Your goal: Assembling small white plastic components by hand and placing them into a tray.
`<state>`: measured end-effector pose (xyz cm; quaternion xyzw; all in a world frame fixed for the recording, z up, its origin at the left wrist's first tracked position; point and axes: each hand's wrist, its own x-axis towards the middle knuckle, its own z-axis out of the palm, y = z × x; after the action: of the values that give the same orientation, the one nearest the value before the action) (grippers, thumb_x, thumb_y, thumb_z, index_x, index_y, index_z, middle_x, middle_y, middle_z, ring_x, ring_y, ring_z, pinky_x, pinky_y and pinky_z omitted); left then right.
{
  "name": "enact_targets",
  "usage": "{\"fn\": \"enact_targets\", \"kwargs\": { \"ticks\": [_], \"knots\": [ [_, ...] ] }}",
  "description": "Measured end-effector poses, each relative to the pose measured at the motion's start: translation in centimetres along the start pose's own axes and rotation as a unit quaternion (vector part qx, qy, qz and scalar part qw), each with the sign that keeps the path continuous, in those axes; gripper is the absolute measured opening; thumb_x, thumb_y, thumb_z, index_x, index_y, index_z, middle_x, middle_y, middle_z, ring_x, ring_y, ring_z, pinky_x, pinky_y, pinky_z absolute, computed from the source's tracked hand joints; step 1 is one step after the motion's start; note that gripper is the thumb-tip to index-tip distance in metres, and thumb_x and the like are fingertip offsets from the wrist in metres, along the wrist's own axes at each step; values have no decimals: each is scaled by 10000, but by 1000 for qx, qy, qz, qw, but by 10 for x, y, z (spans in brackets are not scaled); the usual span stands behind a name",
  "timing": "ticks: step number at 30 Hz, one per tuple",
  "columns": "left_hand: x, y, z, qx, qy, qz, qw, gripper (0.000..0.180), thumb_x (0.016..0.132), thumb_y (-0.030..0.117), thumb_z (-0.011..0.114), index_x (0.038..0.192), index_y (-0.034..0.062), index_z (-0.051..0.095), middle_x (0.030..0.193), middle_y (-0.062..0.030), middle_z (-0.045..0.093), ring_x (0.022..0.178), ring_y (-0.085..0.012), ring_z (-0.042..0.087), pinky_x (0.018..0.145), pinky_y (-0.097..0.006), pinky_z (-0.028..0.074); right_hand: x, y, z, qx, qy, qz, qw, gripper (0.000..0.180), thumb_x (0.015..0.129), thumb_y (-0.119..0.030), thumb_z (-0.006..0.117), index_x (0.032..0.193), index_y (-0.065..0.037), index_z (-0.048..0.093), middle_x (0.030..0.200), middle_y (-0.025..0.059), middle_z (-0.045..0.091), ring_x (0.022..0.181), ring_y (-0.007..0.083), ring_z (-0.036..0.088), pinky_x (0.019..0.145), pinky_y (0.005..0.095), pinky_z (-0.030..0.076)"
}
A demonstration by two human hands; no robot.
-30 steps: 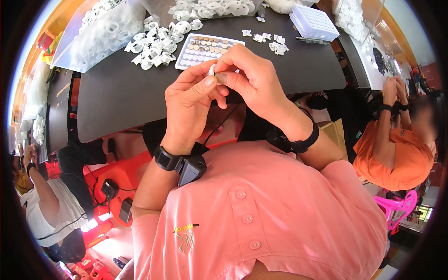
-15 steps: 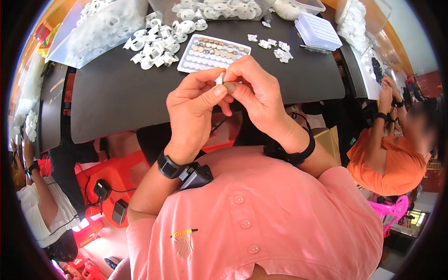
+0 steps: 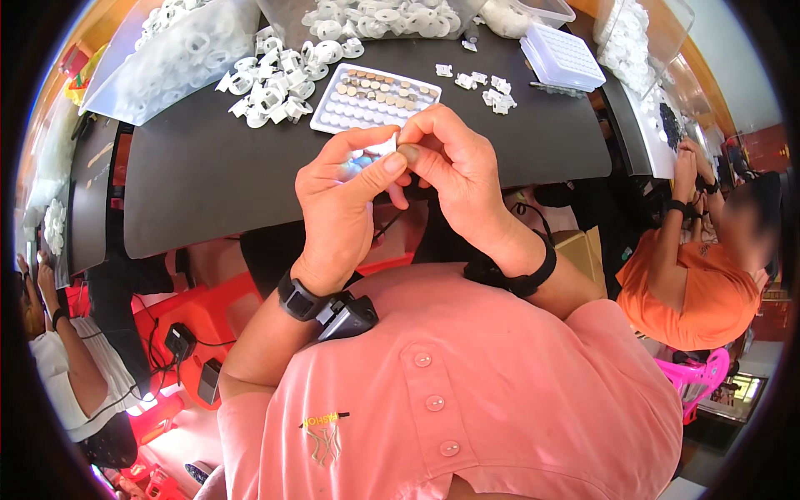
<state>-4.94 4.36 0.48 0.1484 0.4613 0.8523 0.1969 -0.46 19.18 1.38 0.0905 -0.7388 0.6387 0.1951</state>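
My left hand (image 3: 337,196) is closed, its thumb and forefinger pinching a small white plastic part (image 3: 385,148). A bluish-white shine lies beside that part, inside the curl of the fingers. From the other side, my right hand (image 3: 454,171) grips the part's end between thumb and fingertip; most of it is hidden by the fingers. Just beyond the hands lies a white tray (image 3: 335,119) of round pockets, several holding small tan or silvery discs. Left of the tray is a heap of white ring-shaped plastic parts (image 3: 271,87).
Small white pieces (image 3: 498,100) lie on the dark table (image 3: 200,183) at right, near stacked white trays (image 3: 562,54). Clear bins (image 3: 179,71) of white parts line the far side. A person in orange (image 3: 683,283) works at right; another in white (image 3: 92,375) sits at left.
A bluish-white shine now shows inside my left hand's grip, and more of the white part is visible. Both hands stay together in nearly the same place; the view has shifted slightly.
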Motion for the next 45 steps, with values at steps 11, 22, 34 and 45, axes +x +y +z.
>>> {"fn": "enact_targets", "kwargs": {
  "ticks": [11,22,34,45],
  "knots": [
    [0,0,-1,-8,-18,5,1000,260,910,-34,650,1168,-58,642,946,-113,684,765,-160,648,576,-260,536,-3,-6,-5,-107,-10,-87,990,101,936,30,624,972,-31,551,894,80,558,777,190,625,692,304,522],
    [3,3,-10,10,-73,-7,997,324,940,75,629,1230,-68,604,987,-160,677,789,-209,672,578,-292,520,-1,9,-114,-631,93,-60,768,165,778,-95,731,932,-140,692,903,57,604,857,291,629,701,413,504],
    [4,4,-9,-2,-87,-13,996,310,929,64,640,1208,-68,613,964,-174,675,771,-217,664,577,-301,528,5,23,-110,-629,73,-85,769,155,808,-42,681,928,-141,686,908,17,609,887,258,621,777,385,483],
    [4,3,-11,1,-88,-7,996,325,927,83,653,1212,-68,613,961,-179,670,778,-226,663,581,-303,530,-4,17,-116,-555,82,-94,822,128,808,-98,716,930,-133,695,918,10,627,918,244,614,768,377,462]
  ]
}}
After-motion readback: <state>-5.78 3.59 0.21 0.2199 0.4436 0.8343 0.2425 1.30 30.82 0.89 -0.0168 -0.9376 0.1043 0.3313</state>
